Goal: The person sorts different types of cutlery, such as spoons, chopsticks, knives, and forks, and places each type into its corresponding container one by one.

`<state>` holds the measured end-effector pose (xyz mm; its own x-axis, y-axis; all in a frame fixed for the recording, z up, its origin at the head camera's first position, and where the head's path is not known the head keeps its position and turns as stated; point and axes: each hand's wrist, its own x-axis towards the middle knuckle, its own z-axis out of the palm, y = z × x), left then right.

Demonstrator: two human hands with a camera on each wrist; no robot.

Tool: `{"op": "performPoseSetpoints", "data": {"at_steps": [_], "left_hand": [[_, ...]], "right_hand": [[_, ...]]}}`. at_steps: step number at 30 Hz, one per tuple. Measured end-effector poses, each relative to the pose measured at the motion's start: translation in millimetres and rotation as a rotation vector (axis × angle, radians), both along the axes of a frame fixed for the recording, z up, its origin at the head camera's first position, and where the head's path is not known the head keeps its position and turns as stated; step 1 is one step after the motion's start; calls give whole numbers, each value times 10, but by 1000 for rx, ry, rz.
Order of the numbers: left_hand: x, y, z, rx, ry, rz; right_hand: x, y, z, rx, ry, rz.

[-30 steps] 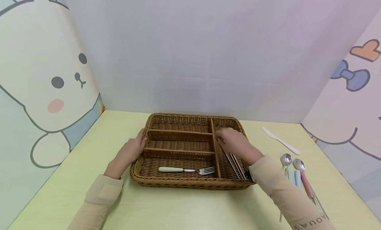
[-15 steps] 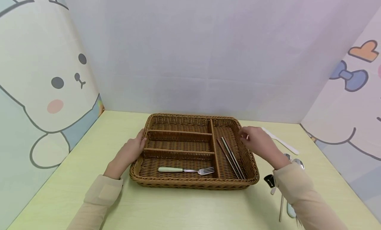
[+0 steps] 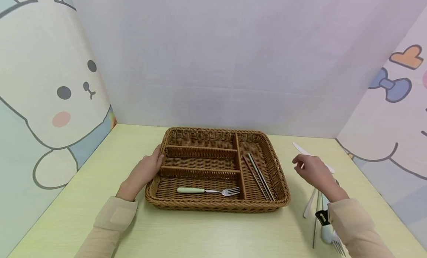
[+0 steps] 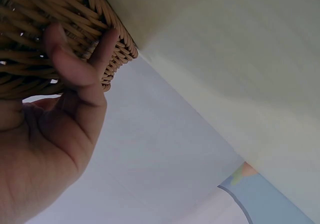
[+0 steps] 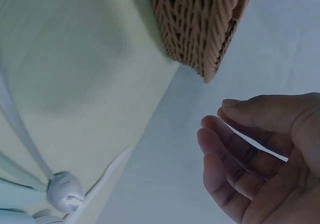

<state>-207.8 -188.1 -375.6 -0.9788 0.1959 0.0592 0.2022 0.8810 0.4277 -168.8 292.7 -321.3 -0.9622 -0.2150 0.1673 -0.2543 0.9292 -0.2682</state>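
Observation:
My left hand [image 3: 149, 168] grips the left rim of a brown wicker basket [image 3: 213, 204] with divided compartments. In the left wrist view, its fingers [image 4: 82, 74] lie against the outer wicker wall. A fork [image 3: 191, 190] with a pale green handle lies in the front left compartment. In the long right compartment, metal chopsticks [image 3: 261, 176], some with reddish ends, lie at a slant. To the right of the basket, my right hand [image 3: 315, 172] hovers above the table, fingers loosely bent and holding nothing. It partly covers a white knife [image 3: 300, 149].
More cutlery lies beneath the right forearm, partly hidden: a fork [image 3: 338, 245], a pale teal handle [image 3: 326, 234] and a slim metal handle [image 3: 309, 206]. A spoon [image 5: 65, 193] shows in the right wrist view. A pale wall [image 3: 213, 65] stands behind the table.
My right hand has drawn out of the right compartment, past the basket's rim and over the table to the right. The chopsticks stay in the basket. The left hand has held its place.

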Motion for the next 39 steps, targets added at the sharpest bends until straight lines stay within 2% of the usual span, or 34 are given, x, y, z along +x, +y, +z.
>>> {"op": "performPoseSetpoints", "data": {"at_steps": [8, 16, 19, 25, 34, 39], "left_hand": [[0, 0, 4, -2, 12, 1], [-10, -1, -11, -3, 21, -1], [-11, 0, -17, -3, 23, -1], [-5, 0, -26, 2, 35, -4], [-10, 2, -18, 5, 20, -4], [-9, 2, -25, 2, 29, -6]], "right_hand": [[72, 266, -199, 21, -58, -94], [116, 425, -335, 41, -205, -170], [123, 461, -377, 54, -229, -181], [145, 510, -447, 77, -231, -212], [184, 510, -483, 51, -253, -267], [174, 497, -502, 33, -248, -254]]}}
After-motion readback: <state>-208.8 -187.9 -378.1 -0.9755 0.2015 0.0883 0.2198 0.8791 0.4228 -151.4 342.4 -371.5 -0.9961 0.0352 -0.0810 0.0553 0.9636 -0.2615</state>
